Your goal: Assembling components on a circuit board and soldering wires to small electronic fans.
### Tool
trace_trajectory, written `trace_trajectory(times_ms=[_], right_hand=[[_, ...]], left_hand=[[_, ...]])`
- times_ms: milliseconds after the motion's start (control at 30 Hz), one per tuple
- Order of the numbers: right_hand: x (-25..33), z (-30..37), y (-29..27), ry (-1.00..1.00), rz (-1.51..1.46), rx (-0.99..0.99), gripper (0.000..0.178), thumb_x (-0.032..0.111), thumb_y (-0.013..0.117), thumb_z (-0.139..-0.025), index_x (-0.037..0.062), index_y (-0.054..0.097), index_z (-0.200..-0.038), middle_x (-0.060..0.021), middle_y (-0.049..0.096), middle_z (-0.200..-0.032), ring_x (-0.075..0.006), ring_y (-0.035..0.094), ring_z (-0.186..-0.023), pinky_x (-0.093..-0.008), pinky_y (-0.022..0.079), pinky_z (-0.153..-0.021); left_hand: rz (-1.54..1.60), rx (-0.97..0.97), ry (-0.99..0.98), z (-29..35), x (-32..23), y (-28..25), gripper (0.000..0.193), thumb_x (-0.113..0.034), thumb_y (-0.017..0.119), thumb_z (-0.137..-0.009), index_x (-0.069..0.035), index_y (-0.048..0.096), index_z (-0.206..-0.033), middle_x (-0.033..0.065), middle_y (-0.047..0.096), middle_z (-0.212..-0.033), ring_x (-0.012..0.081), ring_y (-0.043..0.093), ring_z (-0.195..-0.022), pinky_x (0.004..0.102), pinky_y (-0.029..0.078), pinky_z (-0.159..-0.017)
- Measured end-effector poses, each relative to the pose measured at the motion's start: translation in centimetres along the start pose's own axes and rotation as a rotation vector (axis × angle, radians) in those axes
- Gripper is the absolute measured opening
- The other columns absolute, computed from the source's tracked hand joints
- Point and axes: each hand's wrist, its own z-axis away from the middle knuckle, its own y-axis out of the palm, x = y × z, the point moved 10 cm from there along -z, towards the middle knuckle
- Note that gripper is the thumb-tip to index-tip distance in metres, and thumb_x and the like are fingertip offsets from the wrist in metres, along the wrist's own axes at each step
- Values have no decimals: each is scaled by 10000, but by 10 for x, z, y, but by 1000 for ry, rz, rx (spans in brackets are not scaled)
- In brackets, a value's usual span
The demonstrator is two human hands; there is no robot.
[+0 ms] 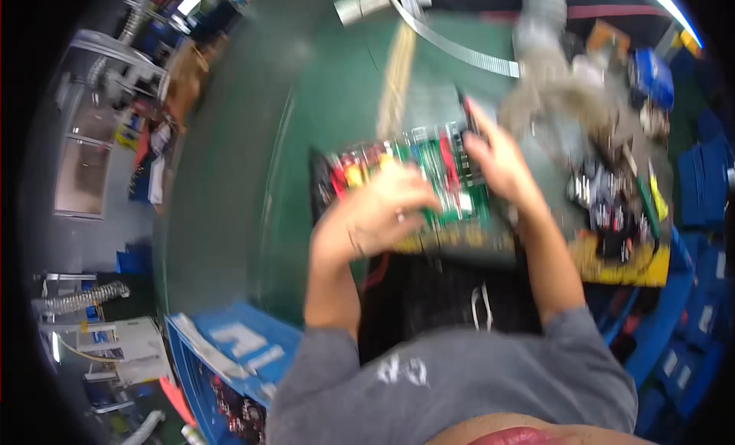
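Pretty cluttered workshop here, with blue bins over on the right and a ribbed grey hose up at the top. The bench has a worn yellow front edge. The circuit board, green with red and yellow parts and black ends, is right in front of the person, above that yellow edge. Right hand is clamped on the board's black right end, fingers pointing away. Left hand is over the board's left half with the fingers bent, but it's too blurry to tell if they're closed on anything. Further right there's a heap of black and silver parts, and a blue crate sits at the lower left.
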Motion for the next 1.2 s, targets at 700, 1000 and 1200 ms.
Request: trace_trajectory(times_ms=[700, 1000, 1200], right_hand=[[-8, 3, 0, 180, 274, 77, 621, 316, 597, -941, 91, 486, -1509, -194, 689, -1118, -269, 644, -955, -374, 502, -910], [-2, -1, 7, 190, 85, 59, 674, 445, 643, -909, 143, 529, -1500, -177, 741, -1023, -216, 683, -895, -355, 523, -838], [-2, 0, 4, 163, -15, 57, 644, 243, 598, -932, 83, 460, -1540, -175, 698, -1102, -225, 648, -949, -344, 510, -902]], left_hand=[[-578, -7, -179, -1, 19, 61, 76, -189, 690, -777, -160, 760, -773, 58, 546, -958, 239, 540, -1035, 400, 393, -936], [-576, -37, -95, -1, 16, 58, 107, -138, 767, -755, -130, 710, -846, 75, 578, -1056, 271, 535, -1094, 403, 403, -934], [-94, -7, -3, -8, 15, 36, 156, -130, 797, -777, -84, 707, -895, 60, 707, -892, 295, 657, -887, 397, 497, -823]])
